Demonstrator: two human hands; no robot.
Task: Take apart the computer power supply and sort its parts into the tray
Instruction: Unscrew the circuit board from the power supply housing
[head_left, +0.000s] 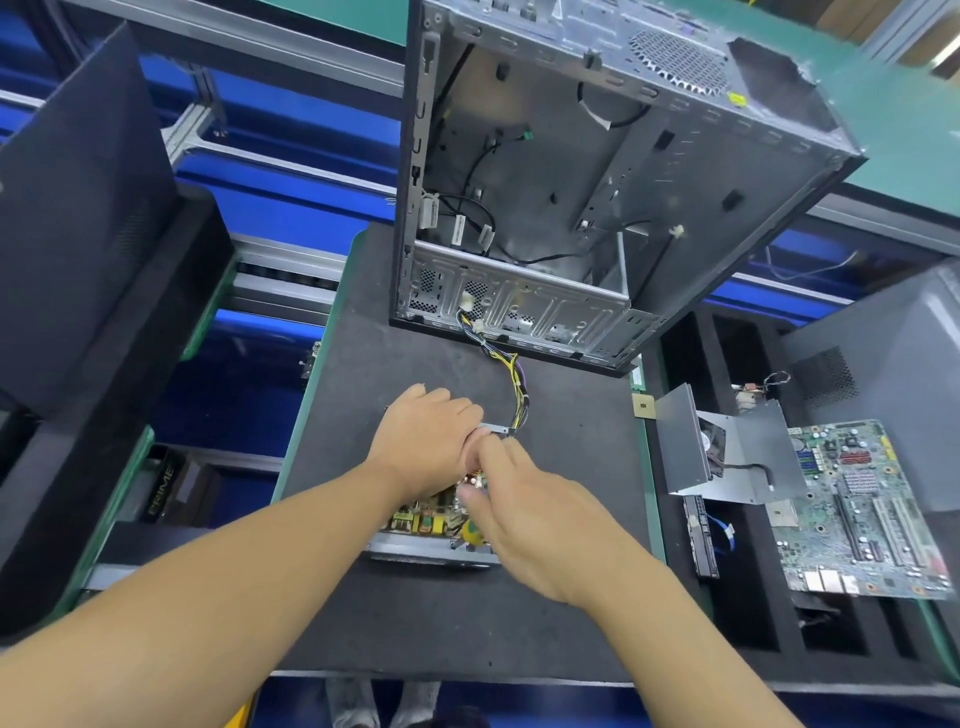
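Note:
The opened power supply (423, 540) lies on the dark mat (571, 623), its circuit board with coils and capacitors exposed in a metal base. My left hand (423, 441) grips the far edge of its casing, fingers curled over the metal. Over the board hovers my right hand (524, 514), its fingers reaching toward the casing's far right corner where the cables leave; whether it pinches anything is hidden. A yellow and black cable bundle (514, 384) runs from the supply up into the empty computer case (571, 182).
A black foam tray (737, 613) at the right holds a motherboard (862, 514), a bent grey metal cover (737, 452) with a fan, a memory stick (701, 535) and a processor chip (643, 405). Dark panels stand at the left. The mat's front edge is near me.

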